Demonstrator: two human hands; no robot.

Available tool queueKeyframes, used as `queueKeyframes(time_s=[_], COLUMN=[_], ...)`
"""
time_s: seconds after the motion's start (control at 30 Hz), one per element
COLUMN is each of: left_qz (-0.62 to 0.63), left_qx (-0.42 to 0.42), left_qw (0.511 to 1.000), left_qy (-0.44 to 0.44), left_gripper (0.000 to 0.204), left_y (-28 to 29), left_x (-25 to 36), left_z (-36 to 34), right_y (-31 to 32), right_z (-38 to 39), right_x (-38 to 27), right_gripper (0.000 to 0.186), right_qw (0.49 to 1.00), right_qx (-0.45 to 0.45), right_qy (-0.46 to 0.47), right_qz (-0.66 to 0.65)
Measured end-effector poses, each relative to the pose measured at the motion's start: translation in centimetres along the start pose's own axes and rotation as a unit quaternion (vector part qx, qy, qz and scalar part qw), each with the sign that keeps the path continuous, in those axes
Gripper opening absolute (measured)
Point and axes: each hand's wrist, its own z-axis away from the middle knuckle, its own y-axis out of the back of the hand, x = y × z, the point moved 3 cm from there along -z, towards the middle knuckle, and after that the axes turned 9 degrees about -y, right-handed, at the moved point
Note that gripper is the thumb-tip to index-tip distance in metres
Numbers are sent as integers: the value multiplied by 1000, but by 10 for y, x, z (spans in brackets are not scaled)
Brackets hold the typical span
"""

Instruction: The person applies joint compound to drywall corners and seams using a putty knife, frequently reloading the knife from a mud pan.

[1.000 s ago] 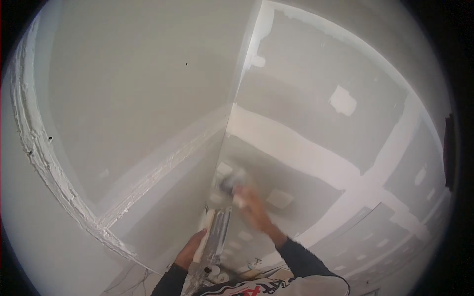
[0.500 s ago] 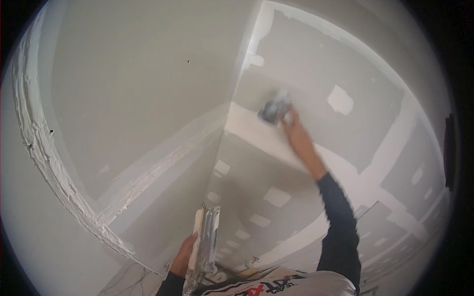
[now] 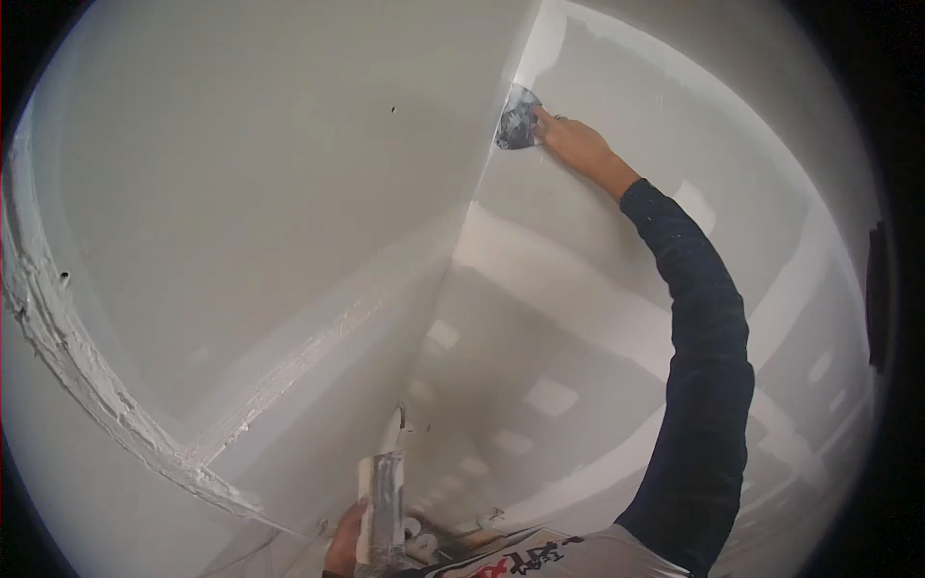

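Right grip [image 3: 578,146], knife [image 3: 517,123] at wall corner [image 3: 484,174]

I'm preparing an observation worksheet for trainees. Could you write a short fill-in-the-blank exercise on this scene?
1. In the picture, the right hand is ____ up than the left hand.
2. The dark scraper is held in the ____ hand.
3. The long metal-faced tool is held in the ____ hand.
4. Between light and dark, the right sleeve is ____.

Missing words: higher; right; left; dark.
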Motion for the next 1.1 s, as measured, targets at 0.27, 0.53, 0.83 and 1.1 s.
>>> queueKeyframes(time_s=[0.27, 0.53, 0.83, 1.1], left_qz=[25, 5, -50, -93], left_qx=[38, 43, 46, 24], left_qw=[999, 999, 997, 995], left_qy=[13, 17, 29, 5], left_gripper=[51, 44, 46, 51], left_y=[31, 5, -12, -28], left_x=[-10, 0, -2, -8], left_z=[-1, -14, 3, -4], right_y=[6, 3, 37, 44], right_z=[44, 10, 52, 258], right_x=[-2, -14, -18, -87], right_gripper=[37, 43, 45, 42], right_qw=[994, 995, 979, 714], right_qx=[-72, 29, 94, 86], right_qy=[-84, -64, -113, -325], right_qz=[-7, -76, -140, -615])
